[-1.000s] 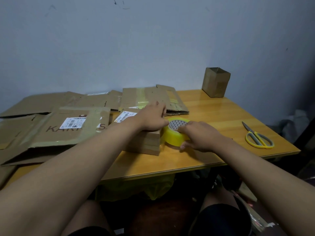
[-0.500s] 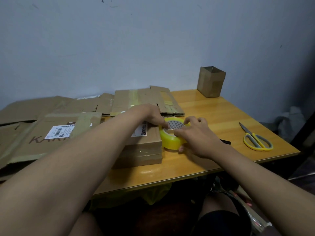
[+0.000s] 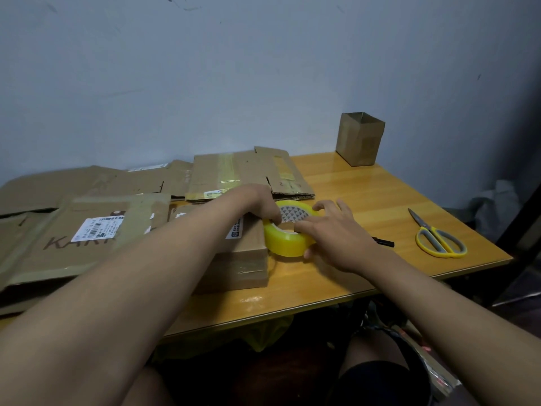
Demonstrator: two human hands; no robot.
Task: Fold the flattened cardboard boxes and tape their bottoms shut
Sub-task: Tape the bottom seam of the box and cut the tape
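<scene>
Since a second ago the box (image 3: 238, 256) sits closer to the near edge, with its front face in view; left hand (image 3: 257, 205) has shifted from flat on the box top to the tape roll (image 3: 288, 230); right hand (image 3: 336, 232) has gone from lying on top of the roll to wrapping its right side.

Surface (image 3: 366, 194) is yellow wood against a grey wall; flat cardboard (image 3: 96, 218) covers its left half, overlapping sheets, one with a white label and dark lettering; more flattened pieces (image 3: 248, 171) at the back centre show old tape strips; the folded box lies front centre, just right of the flat sheets, white label on top, clear tape across its front face; small open box (image 3: 360, 139) stands upright at the far right corner, well apart from the rest.

Yellow roll stands tilted against the box's right end, touching it; left hand's fingers curl onto the roll's upper rim at the box corner, pinching there; right hand cups the roll, thumb low on its outer face, fingers spread over the top rim; scissors (image 3: 439, 238) with yellow handles lie closed near the right edge; a dark pen-like thing (image 3: 383, 242) sticks out from behind the right wrist, mostly hidden.
</scene>
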